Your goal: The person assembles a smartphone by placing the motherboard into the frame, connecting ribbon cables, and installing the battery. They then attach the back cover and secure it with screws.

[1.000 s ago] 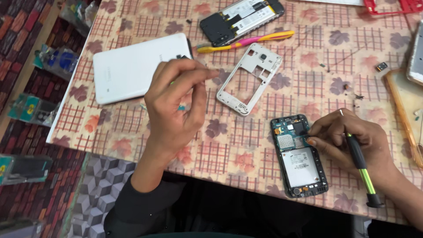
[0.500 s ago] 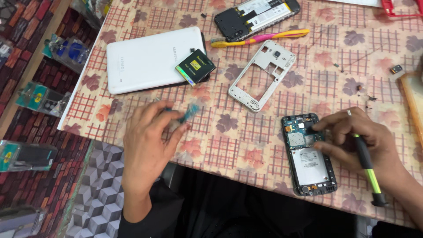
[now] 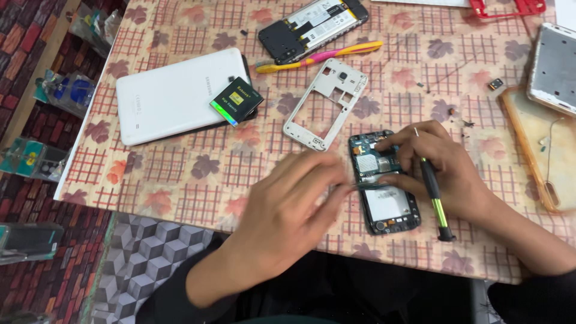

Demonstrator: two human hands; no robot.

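The opened phone (image 3: 384, 183) lies back-up on the patterned tablecloth (image 3: 180, 180), circuit board and inner frame exposed, and serves as the reference point. The right hand (image 3: 441, 171) rests on its right edge, fingers curled together, with a green-and-black screwdriver (image 3: 433, 198) gripped in the hand and fingertips pressing the board. The left hand (image 3: 288, 216), motion-blurred, reaches in from the phone's left, thumb and forefinger pinching a thin dark strip (image 3: 366, 186) over its middle. Up and left of the phone lies a white phone frame (image 3: 327, 102); further left, a white tablet (image 3: 177, 96) carries a small black battery with a yellow-green label (image 3: 236, 101). Above the phone sit a yellow-and-pink toothbrush (image 3: 321, 57) and another opened handset (image 3: 312, 23). To its right lies a clear orange-edged case (image 3: 534, 144).
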